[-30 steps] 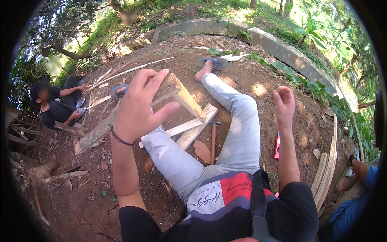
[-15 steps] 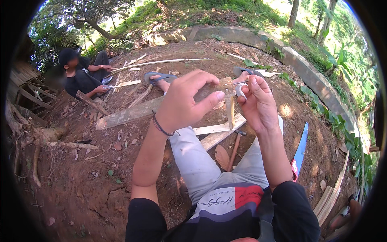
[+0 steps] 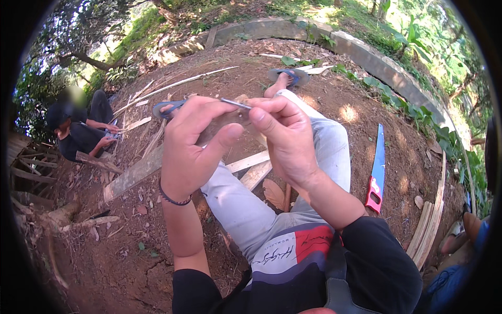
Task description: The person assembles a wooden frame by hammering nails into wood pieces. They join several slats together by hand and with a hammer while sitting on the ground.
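Note:
My left hand (image 3: 191,144) and my right hand (image 3: 282,136) are raised together in front of me, and their fingertips pinch a thin grey metal nail (image 3: 235,103) held nearly level. I sit on bare earth with my legs in light grey trousers stretched out. Under the hands and legs lie wooden planks (image 3: 251,162) and a long board (image 3: 130,175). A black band circles my left wrist.
A hand saw (image 3: 377,167) with a blue blade and red handle lies on the ground to my right. Another person (image 3: 78,131) sits at the left working on wood. Curved wooden strips (image 3: 431,220) lie at the right, near someone's foot. A concrete curb (image 3: 366,52) bounds the plot.
My hands went from spread wide apart to joined in front of me, now pinching the nail. The view shifted left and down slightly; the saw now lies in full view.

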Tool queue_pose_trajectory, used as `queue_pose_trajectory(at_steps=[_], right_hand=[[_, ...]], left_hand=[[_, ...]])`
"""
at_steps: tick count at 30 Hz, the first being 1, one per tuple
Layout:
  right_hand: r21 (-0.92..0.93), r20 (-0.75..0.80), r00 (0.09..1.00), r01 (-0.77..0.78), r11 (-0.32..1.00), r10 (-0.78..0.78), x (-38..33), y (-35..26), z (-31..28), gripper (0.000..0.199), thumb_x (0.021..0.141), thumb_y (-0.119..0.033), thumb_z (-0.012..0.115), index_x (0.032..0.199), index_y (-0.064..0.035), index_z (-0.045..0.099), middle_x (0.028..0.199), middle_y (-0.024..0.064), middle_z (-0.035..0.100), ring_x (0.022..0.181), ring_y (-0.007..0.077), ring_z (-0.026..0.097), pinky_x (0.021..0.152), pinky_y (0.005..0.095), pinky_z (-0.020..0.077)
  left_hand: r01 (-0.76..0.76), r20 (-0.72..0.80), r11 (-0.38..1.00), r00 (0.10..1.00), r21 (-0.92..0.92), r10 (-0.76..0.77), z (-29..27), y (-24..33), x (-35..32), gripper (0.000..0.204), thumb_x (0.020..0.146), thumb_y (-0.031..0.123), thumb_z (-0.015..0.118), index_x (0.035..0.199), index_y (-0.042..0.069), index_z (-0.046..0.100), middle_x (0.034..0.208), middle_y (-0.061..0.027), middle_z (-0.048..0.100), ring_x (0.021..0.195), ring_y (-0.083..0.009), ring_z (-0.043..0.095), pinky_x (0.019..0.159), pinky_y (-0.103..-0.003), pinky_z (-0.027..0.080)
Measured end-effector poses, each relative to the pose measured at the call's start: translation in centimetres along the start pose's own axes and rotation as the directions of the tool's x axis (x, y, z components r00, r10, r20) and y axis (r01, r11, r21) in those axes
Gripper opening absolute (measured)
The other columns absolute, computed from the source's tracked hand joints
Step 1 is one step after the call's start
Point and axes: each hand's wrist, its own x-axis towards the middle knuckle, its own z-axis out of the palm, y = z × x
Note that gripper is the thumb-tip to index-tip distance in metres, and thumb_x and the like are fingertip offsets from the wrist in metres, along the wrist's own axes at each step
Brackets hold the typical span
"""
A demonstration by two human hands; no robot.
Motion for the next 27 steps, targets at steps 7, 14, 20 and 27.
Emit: queue_pose_trajectory(at_steps=[7,14,20,27], right_hand=[[-0.228,-0.013,0.996,0.083,0.97,-0.088,-0.5,1.0,-0.5,0.016,0.079,-0.017,0.079,0.09,-0.0078,0.073,0.115,0.0031,0.048,0.089,0.004,0.048,0.073,0.0193,0.0401],[-0.295,0.077,0.994,0.094,0.951,-0.075,-0.9,0.4,-1.2,0.016,0.085,-0.014,0.071,0.099,-0.0048,0.071,0.119,0.0056,0.048,0.096,0.0062,0.054,0.075,0.0216,0.0473],[-0.745,-0.206,0.953,-0.299,0.596,0.222,-5.4,6.6,-15.3,0.019,0.091,-0.019,0.061,0.101,-0.0024,0.061,0.084,0.0043,0.063,0.077,0.0113,0.06,0.073,0.0267,0.0484],[-0.853,-0.496,0.705,-0.289,-0.434,0.506,-8.7,14.4,-21.2,0.056,0.082,-0.032,0.068,0.116,0.0059,0.045,0.098,0.0283,0.065,0.096,0.0434,0.064,0.085,0.0472,0.0525]], left_hand=[[0.058,-0.085,0.997,0.994,-0.052,-0.062,1.3,-0.1,0.0,0.021,0.088,0.02,0.068,0.095,0.0,0.066,0.087,-0.0082,0.065,0.081,-0.0186,0.062,0.073,-0.028,0.047],[0.183,-0.137,0.961,0.967,-0.208,-0.213,2.6,-0.1,-0.3,0.016,0.094,0.016,0.06,0.089,0.0,0.064,0.084,-0.0022,0.065,0.069,-0.0041,0.051,0.061,-0.02,0.041],[0.245,-0.122,0.935,0.951,-0.257,-0.283,2.2,0.0,0.7,0.022,0.095,0.017,0.06,0.081,0.0,0.06,0.075,0.0011,0.063,0.065,-0.0012,0.049,0.057,-0.019,0.039],[0.301,-0.111,0.944,0.942,-0.131,-0.316,2.2,-0.9,3.1,0.026,0.092,0.022,0.063,0.077,0.001,0.061,0.065,0.003,0.059,0.06,-0.0012,0.048,0.054,-0.019,0.038]])
